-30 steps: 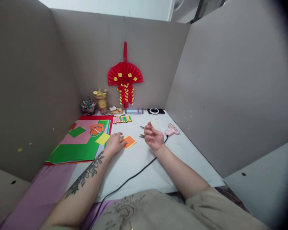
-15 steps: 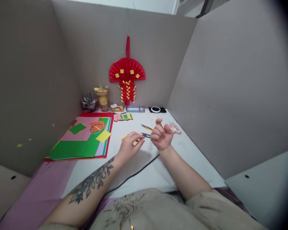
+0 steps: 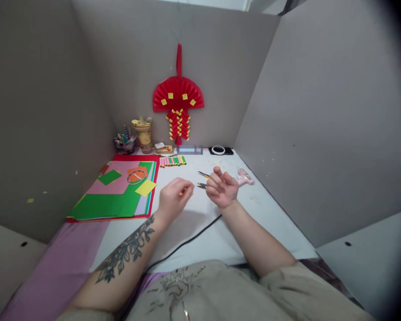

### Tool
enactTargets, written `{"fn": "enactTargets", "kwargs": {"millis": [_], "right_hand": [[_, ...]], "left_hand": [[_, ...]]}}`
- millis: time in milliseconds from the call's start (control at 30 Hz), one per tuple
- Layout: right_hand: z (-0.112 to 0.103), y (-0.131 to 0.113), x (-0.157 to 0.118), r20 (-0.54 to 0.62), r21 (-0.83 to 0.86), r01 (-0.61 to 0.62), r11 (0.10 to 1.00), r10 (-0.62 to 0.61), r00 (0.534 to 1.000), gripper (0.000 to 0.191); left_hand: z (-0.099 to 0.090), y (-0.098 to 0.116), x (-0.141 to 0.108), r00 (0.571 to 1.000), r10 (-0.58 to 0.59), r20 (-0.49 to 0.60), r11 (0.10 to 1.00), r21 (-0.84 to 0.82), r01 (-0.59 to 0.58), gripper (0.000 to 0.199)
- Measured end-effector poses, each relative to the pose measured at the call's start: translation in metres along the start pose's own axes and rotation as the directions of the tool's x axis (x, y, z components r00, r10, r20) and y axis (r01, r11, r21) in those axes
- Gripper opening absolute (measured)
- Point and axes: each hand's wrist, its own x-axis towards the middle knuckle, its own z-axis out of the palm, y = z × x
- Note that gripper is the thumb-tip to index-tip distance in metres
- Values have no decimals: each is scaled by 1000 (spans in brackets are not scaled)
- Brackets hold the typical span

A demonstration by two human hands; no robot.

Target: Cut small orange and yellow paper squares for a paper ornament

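Over the middle of the table my left hand (image 3: pixel 175 196) is closed, with its fingertips pinched around a small orange paper roll (image 3: pixel 181 194) that is mostly hidden by the fingers. To its right, my right hand (image 3: pixel 222 189) is raised palm up, fingers loosely curled and apart, holding nothing. Partly behind the right hand lie dark-bladed snips (image 3: pixel 201 185) and a yellow-handled cutting tool (image 3: pixel 203 174). Several pink, green and yellow paper rolls (image 3: pixel 173 161) lie in a row beyond the left hand.
Coloured paper sheets (image 3: pixel 96 206) are stacked at left, with a tape ring (image 3: pixel 137 177) on top. A pink glue gun (image 3: pixel 244 177) lies at right, its black cable (image 3: pixel 187 242) crossing the front. A red paper fan ornament (image 3: pixel 178 93) hangs on the grey back panel (image 3: pixel 220 53).
My left hand has lifted slightly and drawn left, closing on the small orange roll that lay beneath it. The right hand has shifted slightly left, its fingers still loosely curled.
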Motion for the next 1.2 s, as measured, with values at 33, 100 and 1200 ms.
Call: {"fn": "enactTargets", "kwargs": {"millis": [33,100,1200], "right_hand": [[-3,1,4,-10,-87,3,996,-4,1000,24],[-8,7,10,-52,-359,7,933,-28,998,18],[-10,52,18,-53,-698,30,716,-94,994,19]], "left_hand": [[-7,-9,4,998,-54,-16,997,61,55,27],[-18,-33,10,981,-190,44,949,266,172,32],[28,-60,0,825,-465,321,671,-481,565,42]]}}
